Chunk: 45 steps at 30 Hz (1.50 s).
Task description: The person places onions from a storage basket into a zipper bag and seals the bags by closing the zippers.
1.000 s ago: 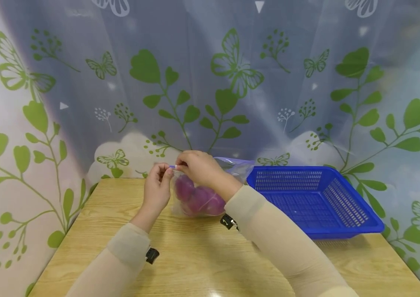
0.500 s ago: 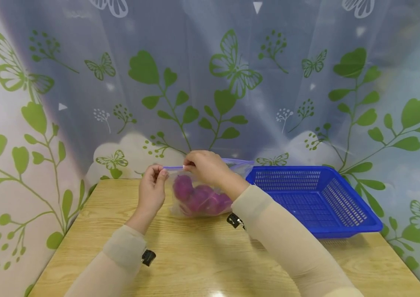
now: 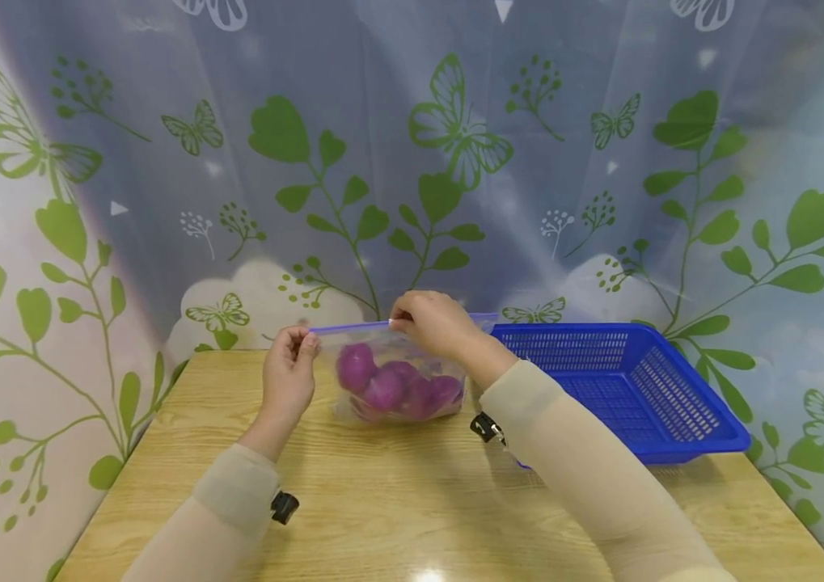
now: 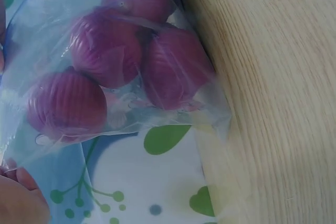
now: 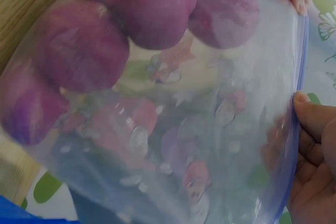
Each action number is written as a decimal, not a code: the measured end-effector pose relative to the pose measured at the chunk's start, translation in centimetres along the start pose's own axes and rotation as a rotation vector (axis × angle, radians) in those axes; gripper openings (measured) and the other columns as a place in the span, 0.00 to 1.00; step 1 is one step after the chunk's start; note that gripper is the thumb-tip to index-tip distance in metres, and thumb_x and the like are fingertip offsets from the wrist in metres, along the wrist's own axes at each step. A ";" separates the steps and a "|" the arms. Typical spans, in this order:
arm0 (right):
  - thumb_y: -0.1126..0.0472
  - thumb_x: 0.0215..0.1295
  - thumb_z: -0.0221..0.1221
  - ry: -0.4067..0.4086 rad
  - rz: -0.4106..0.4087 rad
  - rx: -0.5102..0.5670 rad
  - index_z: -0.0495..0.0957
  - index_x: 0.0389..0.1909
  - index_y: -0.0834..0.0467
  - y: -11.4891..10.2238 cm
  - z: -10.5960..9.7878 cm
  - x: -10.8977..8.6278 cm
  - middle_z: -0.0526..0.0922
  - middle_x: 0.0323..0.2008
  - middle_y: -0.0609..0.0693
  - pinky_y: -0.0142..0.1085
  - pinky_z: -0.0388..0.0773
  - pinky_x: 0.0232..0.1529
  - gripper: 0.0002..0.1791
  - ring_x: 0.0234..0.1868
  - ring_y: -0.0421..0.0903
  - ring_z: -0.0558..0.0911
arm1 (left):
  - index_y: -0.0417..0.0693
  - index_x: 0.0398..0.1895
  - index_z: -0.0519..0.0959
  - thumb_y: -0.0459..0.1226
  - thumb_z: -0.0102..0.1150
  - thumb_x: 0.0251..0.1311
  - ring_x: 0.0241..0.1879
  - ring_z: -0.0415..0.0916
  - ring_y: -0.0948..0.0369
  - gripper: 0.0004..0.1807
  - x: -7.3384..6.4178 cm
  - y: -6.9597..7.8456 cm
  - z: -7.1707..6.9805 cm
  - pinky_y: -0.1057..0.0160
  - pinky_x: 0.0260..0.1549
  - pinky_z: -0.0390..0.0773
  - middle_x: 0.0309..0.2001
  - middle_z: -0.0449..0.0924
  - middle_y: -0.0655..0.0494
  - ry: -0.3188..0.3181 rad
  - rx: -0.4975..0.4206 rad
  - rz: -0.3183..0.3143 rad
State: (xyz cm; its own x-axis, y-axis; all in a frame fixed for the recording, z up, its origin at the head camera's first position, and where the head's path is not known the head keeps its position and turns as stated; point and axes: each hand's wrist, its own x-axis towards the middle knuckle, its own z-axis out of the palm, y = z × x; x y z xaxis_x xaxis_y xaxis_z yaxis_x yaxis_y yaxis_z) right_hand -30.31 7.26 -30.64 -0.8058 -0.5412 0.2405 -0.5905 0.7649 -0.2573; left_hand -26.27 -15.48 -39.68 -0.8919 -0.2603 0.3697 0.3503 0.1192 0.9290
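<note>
A clear zip bag (image 3: pixel 331 376) with a purple zip strip (image 3: pixel 349 328) stands on the table, with several red onions (image 3: pixel 386 391) in its lower part. My left hand (image 3: pixel 288 380) pinches the bag's top left corner between thumb and fingers. Farther right along the strip, my right hand (image 3: pixel 441 325) pinches the zip, its thumb (image 5: pixel 310 109) on the strip in the right wrist view. Ridged purple skins of the onions (image 4: pixel 68 103) show through the plastic in the left wrist view. Small cartoon figures are printed on the bag.
A blue perforated plastic basket (image 3: pixel 601 396) stands on the right side of the wooden table (image 3: pixel 382 509), close to the bag and partly behind the right forearm. A patterned curtain (image 3: pixel 353 162) with green leaves and butterflies hangs behind the table.
My right hand has slid rightward along the zip strip, away from the left hand. The left hand has shifted slightly left, and the bag's top edge is now stretched straighter between them.
</note>
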 end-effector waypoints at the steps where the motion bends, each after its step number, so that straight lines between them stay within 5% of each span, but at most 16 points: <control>1: 0.54 0.73 0.59 0.001 0.004 0.004 0.84 0.44 0.54 0.3 0.0 -0.1 0.83 0.39 0.45 0.40 0.78 0.47 0.10 0.40 0.43 0.80 | 0.28 0.48 0.69 0.31 0.46 0.76 0.45 0.76 0.58 0.10 0.0 -0.1 -0.1 0.74 0.49 0.78 0.45 0.75 0.36 0.002 0.001 -0.008; 18: 0.54 0.73 0.59 0.007 0.025 0.037 0.83 0.44 0.55 3.8 -0.8 -2.1 0.82 0.38 0.47 0.40 0.79 0.43 0.10 0.38 0.44 0.80 | 0.32 0.49 0.70 0.35 0.46 0.76 0.43 0.75 0.61 0.12 0.0 -0.2 -0.7 0.73 0.48 0.77 0.43 0.75 0.42 -0.009 0.020 -0.068; 45: 0.57 0.73 0.60 0.021 -0.005 0.040 0.83 0.43 0.58 5.8 -1.0 -3.2 0.83 0.38 0.49 0.41 0.81 0.44 0.09 0.39 0.46 0.82 | 0.31 0.47 0.71 0.34 0.47 0.76 0.37 0.74 0.67 0.10 -0.1 -1.0 -1.0 0.75 0.45 0.77 0.40 0.75 0.48 0.008 0.019 -0.064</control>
State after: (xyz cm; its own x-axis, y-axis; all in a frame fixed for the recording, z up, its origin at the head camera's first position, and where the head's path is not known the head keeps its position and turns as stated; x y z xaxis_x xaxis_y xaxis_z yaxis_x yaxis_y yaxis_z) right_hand -31.12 13.82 -31.96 -0.8018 -0.5376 0.2612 -0.5965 0.7474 -0.2928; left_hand -26.19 -16.52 -40.63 -0.9099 -0.2758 0.3099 0.2872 0.1201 0.9503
